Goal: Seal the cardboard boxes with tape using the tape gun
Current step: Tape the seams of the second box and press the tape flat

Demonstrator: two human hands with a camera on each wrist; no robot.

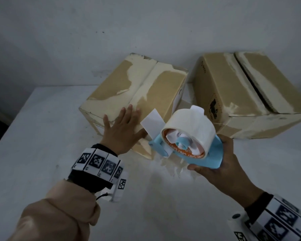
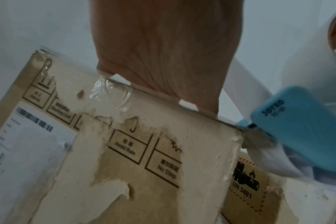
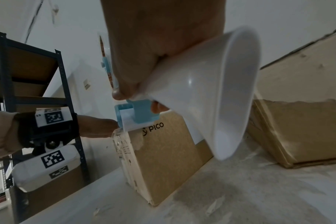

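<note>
My right hand is closed around the blue body of the tape gun, fingers curled under its base, and holds it in the air just beside the near corner of the left box. A free strip of tape stands out from the front of the gun toward this box. My left hand lies flat with straight fingers on the top of the box at its near edge and holds nothing. I think the gun is light and stiff, but the loose tape is soft and sticky, so I should keep my grip on the body. The box skin is torn and looks weak. The 2nd box stands to the right on the table, with a gap showing along its top.
</note>
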